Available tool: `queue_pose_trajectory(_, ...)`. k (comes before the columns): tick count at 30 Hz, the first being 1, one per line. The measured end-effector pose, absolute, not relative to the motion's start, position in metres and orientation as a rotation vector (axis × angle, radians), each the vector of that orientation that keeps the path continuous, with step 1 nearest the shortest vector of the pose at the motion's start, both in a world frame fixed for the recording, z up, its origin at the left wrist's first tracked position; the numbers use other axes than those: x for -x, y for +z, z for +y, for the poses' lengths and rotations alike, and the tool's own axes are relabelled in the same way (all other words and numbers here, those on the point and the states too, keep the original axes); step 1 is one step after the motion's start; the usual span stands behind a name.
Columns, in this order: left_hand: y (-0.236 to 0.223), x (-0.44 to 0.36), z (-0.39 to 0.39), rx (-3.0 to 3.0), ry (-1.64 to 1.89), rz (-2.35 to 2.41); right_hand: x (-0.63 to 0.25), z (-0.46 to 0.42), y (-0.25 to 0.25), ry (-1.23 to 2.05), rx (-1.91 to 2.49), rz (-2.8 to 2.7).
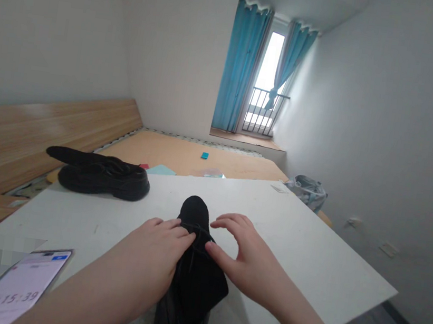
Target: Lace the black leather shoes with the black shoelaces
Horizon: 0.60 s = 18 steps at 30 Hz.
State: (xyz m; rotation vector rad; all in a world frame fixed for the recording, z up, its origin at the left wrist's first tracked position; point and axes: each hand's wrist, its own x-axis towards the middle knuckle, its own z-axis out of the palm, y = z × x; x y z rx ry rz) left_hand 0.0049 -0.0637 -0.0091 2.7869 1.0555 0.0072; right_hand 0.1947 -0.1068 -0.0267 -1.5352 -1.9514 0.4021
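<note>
A black lace-up shoe (180, 316) stands on the white table right in front of me, with a rounded dark flap (195, 209) at its far end. My left hand (161, 245) lies over the shoe's left side, its fingers curled down at the black shoelace (199, 234). What its fingertips pinch is partly hidden. To the right of the laces, my right hand (242, 253) has its thumb and fingers apart, the thumb tip at the shoe's edge. Another black shoe (104, 182) rests on its sole at the table's far left, a long dark piece sticking out from its top.
A phone (20, 285) showing a running timer lies at the near left of the white table (291, 230). Beyond are a wooden bed board (178, 149) with small items on it and a grey bag (308, 192). Blue curtains (243, 64) hang at the window.
</note>
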Motion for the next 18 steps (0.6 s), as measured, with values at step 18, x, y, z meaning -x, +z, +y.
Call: queue_pose_trajectory(18, -0.017, -0.005, -0.059, -2.798, 0.088, 1.026, -0.188, -0.12, -0.026, 0.568, 1.264, -1.931)
